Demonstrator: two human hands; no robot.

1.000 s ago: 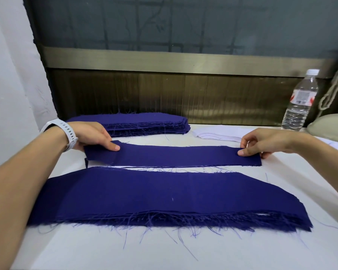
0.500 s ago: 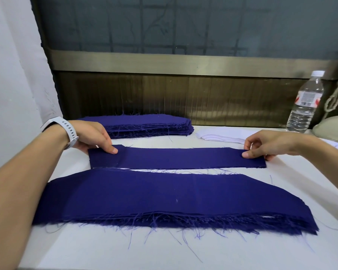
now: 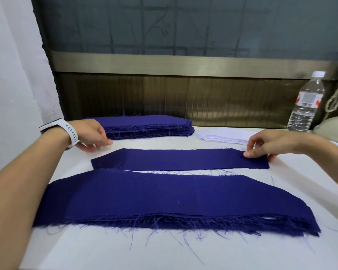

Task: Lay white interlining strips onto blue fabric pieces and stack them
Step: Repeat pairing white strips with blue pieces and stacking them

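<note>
One blue piece (image 3: 180,159) lies flat between the far stack (image 3: 148,126) and the near stack (image 3: 164,197), right hand (image 3: 265,146) pinching its right end, left hand (image 3: 92,136) loose and empty near its other end, so next, I'd say, comes a strip from the white pile (image 3: 222,136).

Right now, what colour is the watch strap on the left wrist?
White, with a row of small holes; the watch strap shows best in the head view.

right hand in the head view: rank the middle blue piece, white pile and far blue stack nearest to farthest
1. blue piece, middle of the table: the right hand holds its right end.
2. white pile, just behind that hand.
3. far blue stack, back left.
</note>
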